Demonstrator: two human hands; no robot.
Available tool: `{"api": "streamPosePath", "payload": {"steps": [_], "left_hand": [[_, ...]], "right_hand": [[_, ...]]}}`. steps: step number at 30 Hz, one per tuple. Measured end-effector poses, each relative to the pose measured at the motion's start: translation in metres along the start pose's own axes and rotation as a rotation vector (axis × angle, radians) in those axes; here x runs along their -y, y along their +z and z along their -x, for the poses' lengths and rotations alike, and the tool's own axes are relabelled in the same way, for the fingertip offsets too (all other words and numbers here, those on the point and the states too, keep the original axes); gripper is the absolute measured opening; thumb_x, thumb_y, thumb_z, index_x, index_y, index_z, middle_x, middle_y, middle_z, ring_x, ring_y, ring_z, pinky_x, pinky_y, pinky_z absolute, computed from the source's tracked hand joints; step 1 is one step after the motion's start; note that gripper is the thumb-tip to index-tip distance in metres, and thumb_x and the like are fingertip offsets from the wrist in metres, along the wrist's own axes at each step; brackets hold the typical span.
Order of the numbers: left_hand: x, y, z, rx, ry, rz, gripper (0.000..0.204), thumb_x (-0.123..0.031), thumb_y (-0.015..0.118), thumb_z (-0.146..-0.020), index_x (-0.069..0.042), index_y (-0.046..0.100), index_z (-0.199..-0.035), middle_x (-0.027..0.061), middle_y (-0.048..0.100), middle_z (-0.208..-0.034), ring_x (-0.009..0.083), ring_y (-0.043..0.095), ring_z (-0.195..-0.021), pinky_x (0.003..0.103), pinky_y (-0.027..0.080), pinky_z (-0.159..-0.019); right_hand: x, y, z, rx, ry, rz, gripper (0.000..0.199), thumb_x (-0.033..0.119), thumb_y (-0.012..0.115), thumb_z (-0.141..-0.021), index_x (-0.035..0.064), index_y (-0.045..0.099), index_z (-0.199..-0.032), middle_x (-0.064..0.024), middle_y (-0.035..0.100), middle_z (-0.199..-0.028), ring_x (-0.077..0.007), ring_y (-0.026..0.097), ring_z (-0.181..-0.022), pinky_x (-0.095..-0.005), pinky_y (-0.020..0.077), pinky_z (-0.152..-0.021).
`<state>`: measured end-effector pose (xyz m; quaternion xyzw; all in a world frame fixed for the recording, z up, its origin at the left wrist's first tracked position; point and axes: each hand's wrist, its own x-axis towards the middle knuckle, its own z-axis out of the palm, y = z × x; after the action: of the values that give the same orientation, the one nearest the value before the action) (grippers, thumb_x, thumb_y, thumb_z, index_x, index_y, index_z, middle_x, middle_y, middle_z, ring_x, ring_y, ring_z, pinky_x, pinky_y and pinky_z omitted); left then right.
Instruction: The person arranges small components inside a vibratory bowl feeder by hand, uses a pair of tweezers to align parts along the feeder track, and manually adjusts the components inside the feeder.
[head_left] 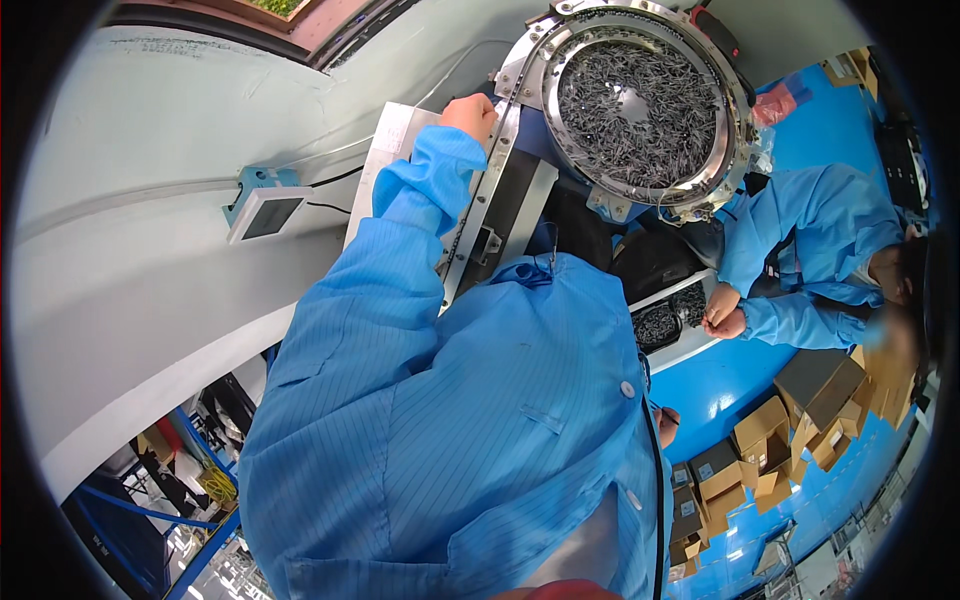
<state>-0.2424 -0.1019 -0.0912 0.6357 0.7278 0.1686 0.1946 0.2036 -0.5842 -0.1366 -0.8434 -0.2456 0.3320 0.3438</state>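
While reaching up along the slanted metal rail (492, 190), left hand (470, 115) rests at its upper end — fingers curled, grip unclear — just beside the screw-filled bowl feeder (640, 100); right hand (668, 425) far lower.

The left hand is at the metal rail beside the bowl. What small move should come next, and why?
Probably ease the left hand along the metal rail toward the bowl feeder: the hand rests at the rail's upper end, where it meets the bowl full of small parts. Whether it holds anything is hidden.
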Motion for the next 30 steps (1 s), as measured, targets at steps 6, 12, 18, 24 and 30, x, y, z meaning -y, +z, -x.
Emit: {"api": "streamPosePath", "payload": {"steps": [6,12,18,24,30], "left_hand": [[0.0,-0.004,-0.001,0.014,0.202,-0.06,0.004,-0.009,0.058,-0.07,-0.006,0.059,-0.073,0.0066,0.061,-0.066,0.0245,0.055,-0.06,0.032,0.045,-0.058],[0.0,-0.002,-0.007,0.052,0.33,-0.11,0.006,-0.007,0.056,-0.069,-0.006,0.058,-0.075,0.0072,0.06,-0.068,0.0269,0.055,-0.064,0.033,0.045,-0.061],[0.002,-0.004,-0.007,0.05,0.354,-0.164,0.006,-0.007,0.055,-0.07,-0.007,0.056,-0.076,0.0073,0.059,-0.069,0.0274,0.056,-0.066,0.034,0.045,-0.063],[0.0,-0.003,-0.007,0.064,0.415,-0.232,0.004,-0.007,0.056,-0.07,-0.007,0.056,-0.073,0.0075,0.06,-0.07,0.0282,0.056,-0.065,0.034,0.045,-0.062],[-0.002,0.001,-0.012,0.18,0.443,-0.264,0.004,-0.008,0.058,-0.07,-0.007,0.056,-0.073,0.0076,0.06,-0.069,0.0286,0.056,-0.063,0.034,0.045,-0.061]], "right_hand": [[-0.004,0.004,-0.004,0.006,-0.015,0.021,0.017,0.007,0.055,-0.079,0.001,0.049,-0.094,-0.0089,0.059,-0.066,-0.0142,0.054,-0.05,-0.0238,0.0464,-0.048],[-0.007,0.008,-0.005,0.011,-0.009,-0.02,0.016,0.006,0.056,-0.079,0.0009,0.049,-0.093,-0.0095,0.059,-0.065,-0.0143,0.054,-0.049,-0.0241,0.0471,-0.048],[-0.005,0.007,-0.008,0.009,-0.002,-0.014,0.016,0.006,0.056,-0.079,0.0008,0.049,-0.092,-0.0099,0.059,-0.066,-0.0146,0.054,-0.049,-0.0242,0.0475,-0.048],[-0.009,0.006,-0.005,0.019,0.01,0.006,0.017,0.005,0.056,-0.078,0.0009,0.049,-0.093,-0.0099,0.059,-0.066,-0.0147,0.054,-0.05,-0.024,0.0476,-0.049],[-0.011,0.011,-0.012,0.01,-0.006,-0.007,0.016,0.005,0.056,-0.078,0.0012,0.049,-0.092,-0.0098,0.059,-0.066,-0.0147,0.055,-0.051,-0.0242,0.0476,-0.049]]}}
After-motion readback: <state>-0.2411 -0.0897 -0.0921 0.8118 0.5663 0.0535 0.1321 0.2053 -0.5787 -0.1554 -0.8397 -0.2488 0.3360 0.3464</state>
